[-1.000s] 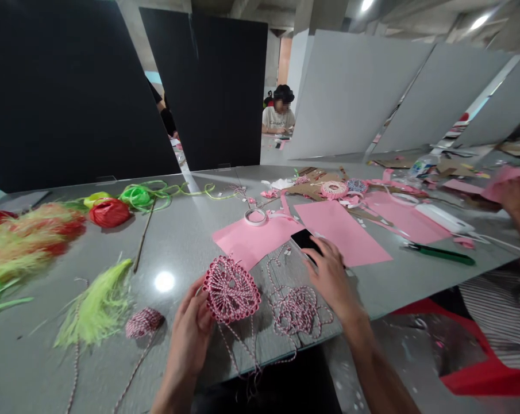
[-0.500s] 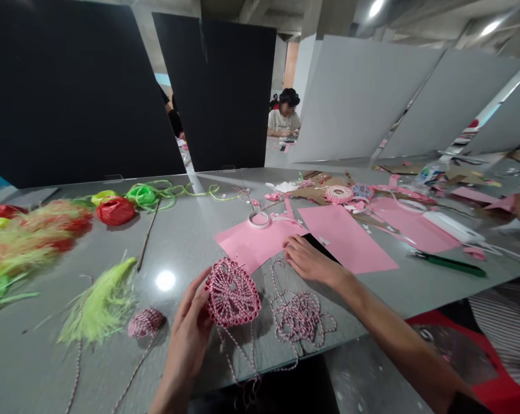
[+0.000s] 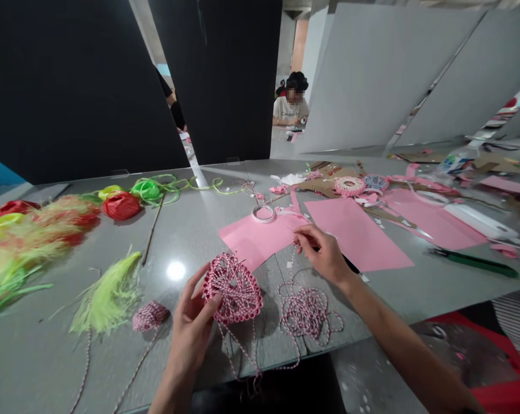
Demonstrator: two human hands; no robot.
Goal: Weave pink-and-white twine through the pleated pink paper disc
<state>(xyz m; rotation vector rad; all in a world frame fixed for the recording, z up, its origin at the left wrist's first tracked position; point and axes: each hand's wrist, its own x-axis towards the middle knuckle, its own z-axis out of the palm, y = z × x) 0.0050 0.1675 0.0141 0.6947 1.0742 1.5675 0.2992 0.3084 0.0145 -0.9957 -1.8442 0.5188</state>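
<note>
Head view: L hand [image 3: 191, 336] is at lower centre, fingers curled, grasping heart-shaped woven piece of pink-white twine [image 3: 232, 288] above grey table [image 3: 182, 230]. R hand [image 3: 322, 253] is just right of it, thumb and fingers pinching thin twine strand [image 3: 292, 270] near pink paper sheet [image 3: 260, 241]. Loose twine tangle [image 3: 305, 313] lies below R hand. Lower left: twine ball [image 3: 150, 316] beside lime-green feather bunch [image 3: 108, 293]. Upper centre: co-worker [image 3: 291, 106] sits behind black panel [image 3: 225, 80].
</note>
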